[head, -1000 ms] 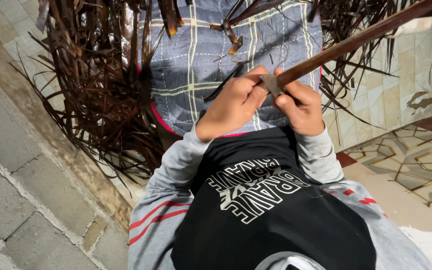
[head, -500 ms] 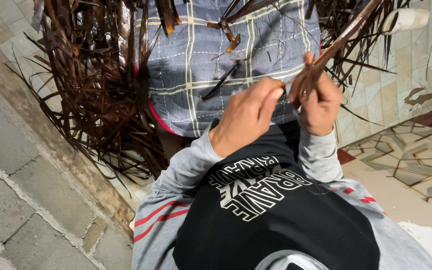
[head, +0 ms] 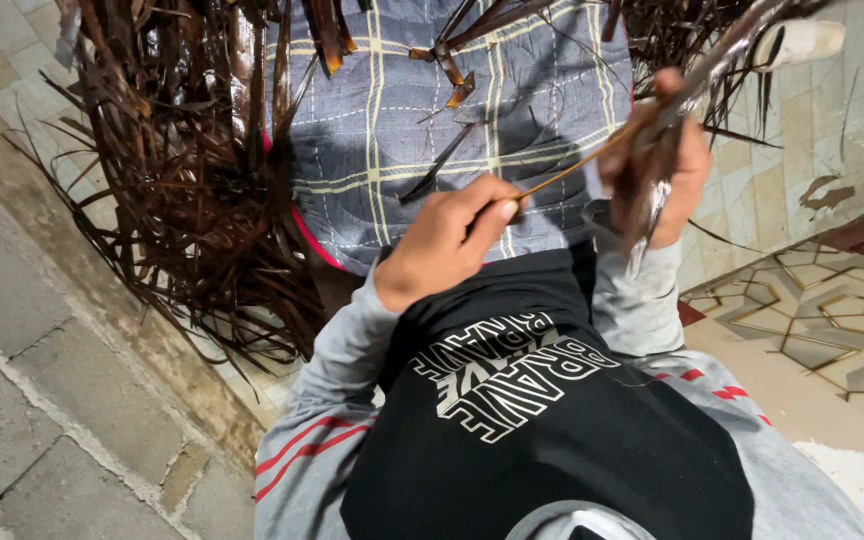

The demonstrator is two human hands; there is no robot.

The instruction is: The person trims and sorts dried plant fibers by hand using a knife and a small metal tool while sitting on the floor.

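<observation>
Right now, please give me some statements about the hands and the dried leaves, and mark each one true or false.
1. The left hand pinches a thin light strip. True.
2. The right hand is empty. False: it grips a dark dried leaf stalk.
3. A blue checked cloth lies beyond the hands. True.
4. The pile of dried leaves sits to the person's right. False: it is to the left.
5. Both hands rest on the floor. False: they are raised above the lap.
</observation>
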